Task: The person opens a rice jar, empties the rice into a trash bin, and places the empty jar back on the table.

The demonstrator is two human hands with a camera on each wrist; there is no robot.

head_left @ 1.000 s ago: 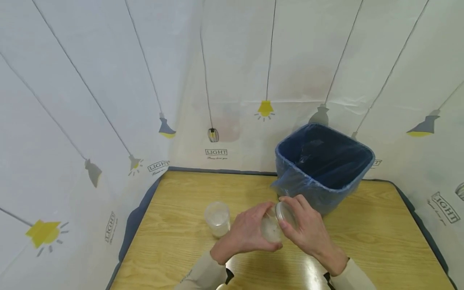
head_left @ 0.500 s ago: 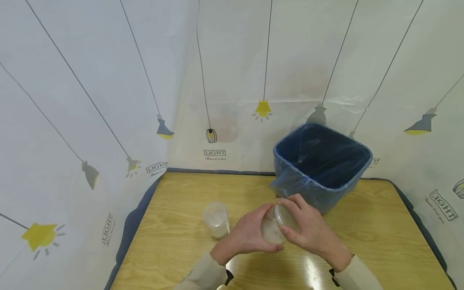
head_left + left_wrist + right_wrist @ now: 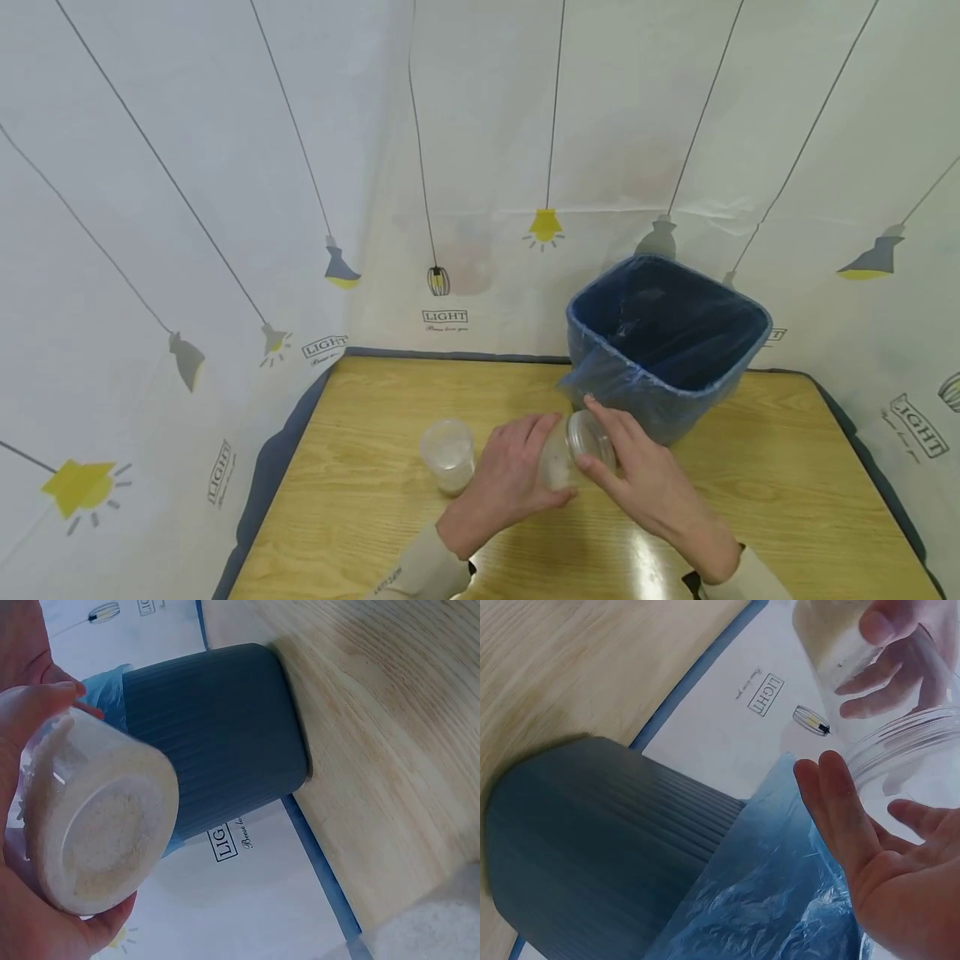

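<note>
My left hand (image 3: 506, 475) grips a clear jar (image 3: 112, 817) around its side, above the table. The jar is tilted, its base toward the left wrist camera, with whitish grainy matter inside. At its other end is a clear ridged screw lid (image 3: 588, 437), turned toward my right hand (image 3: 648, 479). My right thumb and fingers span the lid's rim from both sides; in the right wrist view the fingers (image 3: 840, 799) lie along the ridged edge. A second clear jar (image 3: 448, 454) stands upright on the table, left of my left hand, with pale contents.
A dark bin (image 3: 217, 735) lined with a blue plastic bag (image 3: 622, 375) stands just beyond my hands, at the table's back right. The wooden table (image 3: 360, 500) meets a lamp-printed wall covering (image 3: 495, 250) at the back.
My right fingers have spread and shifted on the lid, showing more of its top. The left hand's fingers have moved slightly on the jar. The second jar has stayed put.
</note>
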